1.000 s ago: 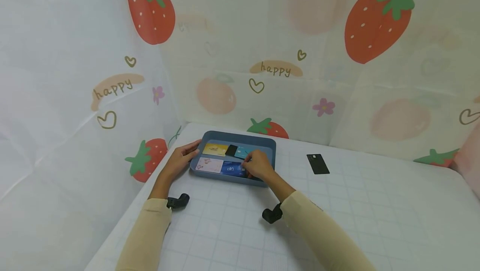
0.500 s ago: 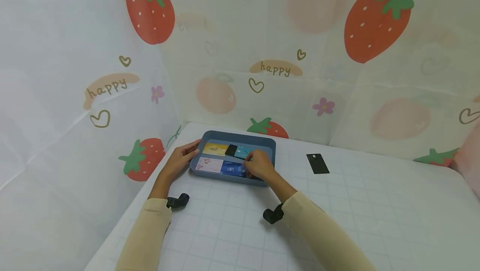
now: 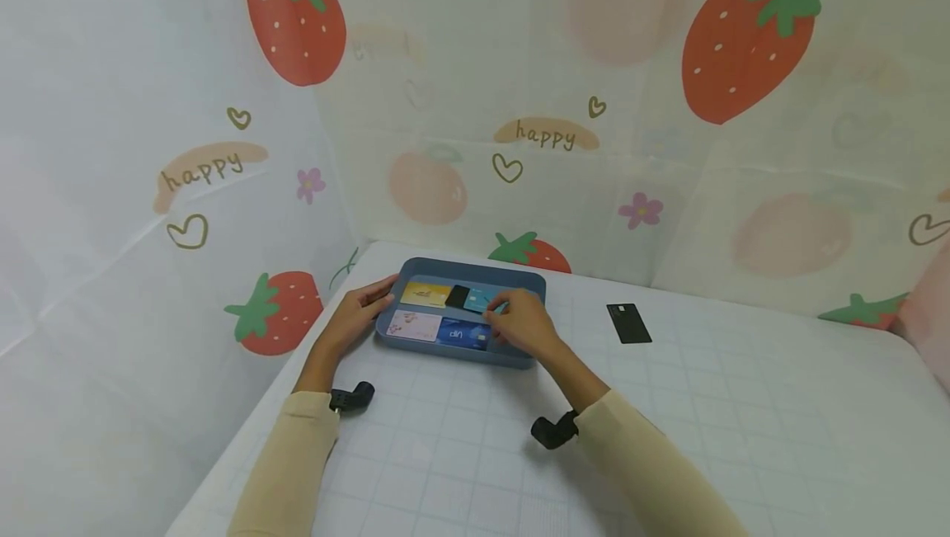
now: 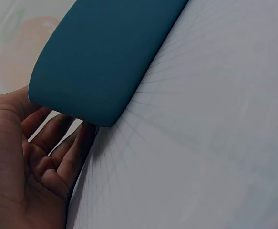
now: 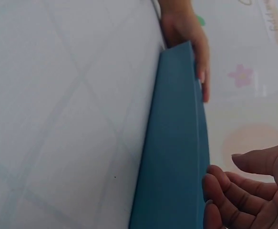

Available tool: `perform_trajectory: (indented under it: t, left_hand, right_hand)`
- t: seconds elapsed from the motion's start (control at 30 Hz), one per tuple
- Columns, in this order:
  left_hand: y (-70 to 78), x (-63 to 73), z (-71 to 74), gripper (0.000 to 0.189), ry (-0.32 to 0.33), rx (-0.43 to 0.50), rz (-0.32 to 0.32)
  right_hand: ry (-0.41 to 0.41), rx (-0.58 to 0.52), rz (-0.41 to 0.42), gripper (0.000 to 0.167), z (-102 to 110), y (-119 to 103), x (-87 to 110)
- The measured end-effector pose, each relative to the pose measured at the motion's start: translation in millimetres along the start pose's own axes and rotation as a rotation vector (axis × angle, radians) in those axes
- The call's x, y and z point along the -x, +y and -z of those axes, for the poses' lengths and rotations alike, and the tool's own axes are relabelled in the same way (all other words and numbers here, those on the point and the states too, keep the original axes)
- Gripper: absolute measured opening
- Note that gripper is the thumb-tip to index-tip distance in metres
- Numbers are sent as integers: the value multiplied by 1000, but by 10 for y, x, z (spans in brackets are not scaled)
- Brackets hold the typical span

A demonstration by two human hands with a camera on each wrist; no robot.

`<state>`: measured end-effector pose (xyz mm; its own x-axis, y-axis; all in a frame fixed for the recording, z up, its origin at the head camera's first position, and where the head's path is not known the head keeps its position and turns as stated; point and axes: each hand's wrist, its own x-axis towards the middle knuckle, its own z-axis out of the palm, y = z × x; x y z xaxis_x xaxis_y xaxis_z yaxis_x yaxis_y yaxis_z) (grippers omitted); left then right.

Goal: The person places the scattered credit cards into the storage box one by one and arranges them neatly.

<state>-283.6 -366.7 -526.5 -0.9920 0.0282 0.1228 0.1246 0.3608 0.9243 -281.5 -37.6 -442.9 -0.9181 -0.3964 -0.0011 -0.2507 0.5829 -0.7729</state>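
Observation:
A blue-grey tray (image 3: 453, 355) lies on the table with several cards in it. My left hand (image 3: 352, 322) holds its left end, thumb over the rim and fingers against the outside. My right hand (image 3: 523, 322) is over the tray's right half; in the right wrist view its thumb and fingers stand apart with nothing between them. Beside its fingertips lies a blue VIP card (image 3: 462, 334), with a pale flowered card (image 3: 414, 326) to the left. Behind them are a yellow card (image 3: 425, 294), a small black piece (image 3: 458, 297) and a light-blue card (image 3: 478, 299), partly hidden by the right hand.
A black card (image 3: 629, 323) lies on the white table (image 3: 712, 421) to the right of the tray. A strawberry-printed curtain (image 3: 564, 83) hangs behind the table and along its left side. Each wrist wears a black camera.
My right hand has lifted slightly and shifted right, off the VIP card's right end, which now shows more fully. The left hand and the tray have stayed in place.

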Motion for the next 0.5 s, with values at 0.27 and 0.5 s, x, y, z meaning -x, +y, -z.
perform_trajectory:
  t: [0.27,0.5]
  left_hand:
    - [4,5,3,51,-1,-8,-11]
    - [-9,-23,-4,50,-4,7,-21]
  right_hand:
    - [34,-16,40,25,126,2,163]
    - [63,-29,54,27,229,74,272]
